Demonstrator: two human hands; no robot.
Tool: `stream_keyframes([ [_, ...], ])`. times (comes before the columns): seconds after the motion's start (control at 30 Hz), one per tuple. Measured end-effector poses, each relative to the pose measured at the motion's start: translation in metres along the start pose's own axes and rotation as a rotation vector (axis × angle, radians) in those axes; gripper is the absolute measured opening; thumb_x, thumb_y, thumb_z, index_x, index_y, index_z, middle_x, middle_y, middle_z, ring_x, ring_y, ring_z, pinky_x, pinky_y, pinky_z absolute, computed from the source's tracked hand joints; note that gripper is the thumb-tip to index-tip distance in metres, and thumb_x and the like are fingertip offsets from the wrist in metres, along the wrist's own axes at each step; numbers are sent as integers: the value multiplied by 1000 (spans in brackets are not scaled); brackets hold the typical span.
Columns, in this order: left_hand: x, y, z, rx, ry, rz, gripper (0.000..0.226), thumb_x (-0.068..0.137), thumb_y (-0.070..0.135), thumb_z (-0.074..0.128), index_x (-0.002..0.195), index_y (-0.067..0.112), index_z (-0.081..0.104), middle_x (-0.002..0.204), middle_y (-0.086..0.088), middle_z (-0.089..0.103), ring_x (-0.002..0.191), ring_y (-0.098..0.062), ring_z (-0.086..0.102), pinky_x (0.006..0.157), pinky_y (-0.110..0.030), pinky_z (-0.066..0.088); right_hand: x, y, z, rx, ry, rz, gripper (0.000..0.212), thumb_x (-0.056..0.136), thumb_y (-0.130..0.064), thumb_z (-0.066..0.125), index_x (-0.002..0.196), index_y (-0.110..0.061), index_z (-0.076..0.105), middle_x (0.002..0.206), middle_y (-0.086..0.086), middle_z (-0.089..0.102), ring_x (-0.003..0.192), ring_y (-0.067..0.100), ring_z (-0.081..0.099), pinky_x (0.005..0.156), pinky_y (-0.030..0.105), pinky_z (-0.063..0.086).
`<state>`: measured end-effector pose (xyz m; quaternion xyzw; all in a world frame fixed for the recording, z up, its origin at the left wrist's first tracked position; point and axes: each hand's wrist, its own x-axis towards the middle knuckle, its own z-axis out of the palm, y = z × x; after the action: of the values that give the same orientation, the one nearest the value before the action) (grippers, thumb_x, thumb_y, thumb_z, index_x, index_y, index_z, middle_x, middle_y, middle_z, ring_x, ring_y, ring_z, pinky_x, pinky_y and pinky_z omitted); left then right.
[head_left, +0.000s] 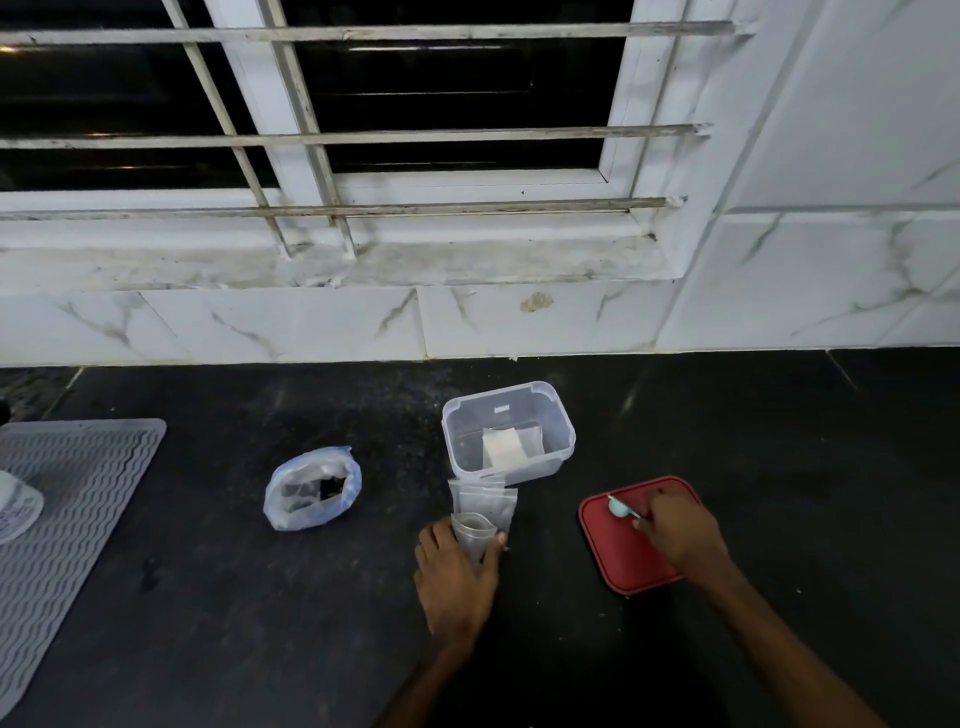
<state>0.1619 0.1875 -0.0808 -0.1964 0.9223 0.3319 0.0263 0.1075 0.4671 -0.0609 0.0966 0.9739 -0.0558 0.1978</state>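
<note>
On the black counter my left hand (457, 577) grips a small clear pouch (471, 535), its mouth held open and upright. Several flat clear pouches (485, 499) lie just behind it, against a clear plastic box (563, 431) that holds a white packet (501, 448). To the right my right hand (680, 530) pinches the handle of a small light-blue spoon (618, 506) over a red lid (608, 551) lying flat on the counter. A blue-edged zip bag (311, 488) with dark contents stands open to the left.
A grey ribbed drying mat (72, 499) covers the counter's left end, with a white cup (15, 504) on it. A marble-tiled wall (311, 322) and a barred window run along the back. Bare black counter (805, 467) lies to the right.
</note>
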Motion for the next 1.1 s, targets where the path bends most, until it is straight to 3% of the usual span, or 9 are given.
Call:
stream_keyframes([
  [0.1, -2, 4, 3, 22, 41, -6, 78, 77, 69, 61, 132, 18, 41, 135, -4, 47, 123, -22, 47, 98, -41, 47, -2, -4, -2, 1, -12, -26, 23, 94, -38, 55, 103, -20, 65, 105, -2, 65, 97, 17, 62, 75, 29, 45],
  [0.23, -5, 2, 1, -8, 36, -26, 82, 73, 70, 64, 134, 22, 39, 138, -1, 44, 125, -20, 45, 102, -41, 44, -2, -1, -12, 165, 38, -72, 15, 91, -39, 60, 80, -30, 63, 82, -11, 63, 79, 9, 61, 73, 32, 51],
  [0.37, -9, -6, -11, -105, 38, -5, 87, 70, 71, 64, 138, 25, 37, 144, 4, 40, 131, -17, 40, 108, -42, 39, -7, 5, -23, 415, 105, -82, 15, 83, -41, 70, 81, -29, 61, 76, -11, 70, 74, 6, 66, 72, 36, 54],
  [0.47, -7, -17, -31, -159, 176, 47, 78, 79, 66, 59, 138, 19, 42, 143, 0, 42, 132, -18, 40, 110, -38, 36, -28, -11, -47, 660, 117, -156, 17, 82, -27, 76, 81, -21, 60, 65, -7, 72, 60, 6, 68, 66, 32, 55],
  [0.63, 41, -74, -72, -516, 493, -342, 88, 72, 79, 51, 115, 3, 58, 115, -16, 62, 112, -33, 59, 95, -48, 50, -60, -108, -78, 964, 27, -410, 13, 79, -8, 77, 89, -12, 68, 71, 5, 74, 62, 17, 71, 59, 25, 57],
  [0.77, 93, -105, -90, -628, 400, -729, 111, 52, 89, 61, 119, 1, 57, 120, -20, 61, 113, -39, 58, 96, -50, 50, -58, -223, -60, 772, 3, -643, 7, 83, -22, 75, 86, -16, 72, 69, -2, 72, 62, 5, 68, 63, 23, 54],
  [0.83, 114, -110, -93, -585, 282, -827, 111, 56, 88, 61, 126, 2, 53, 129, -23, 53, 118, -40, 53, 99, -46, 47, -51, -278, -44, 585, 51, -694, 10, 87, -30, 69, 89, -21, 71, 74, -3, 72, 66, 6, 66, 65, 26, 54],
  [1.0, 138, -120, -107, -454, 139, -783, 69, 84, 57, 63, 130, 6, 56, 130, -24, 49, 121, -38, 47, 104, -43, 42, -28, -362, -15, 79, 49, -640, 30, 96, -26, 50, 116, -11, 66, 114, 13, 67, 104, 31, 64, 88, 39, 49],
  [1.1, 131, -120, -122, -659, 157, -543, 24, 97, 31, 55, 112, 16, 66, 113, -14, 65, 105, -27, 60, 96, -43, 48, -21, -384, -3, -125, -76, -595, 38, 97, -26, 49, 129, -7, 57, 126, 17, 61, 115, 34, 59, 95, 39, 46],
])
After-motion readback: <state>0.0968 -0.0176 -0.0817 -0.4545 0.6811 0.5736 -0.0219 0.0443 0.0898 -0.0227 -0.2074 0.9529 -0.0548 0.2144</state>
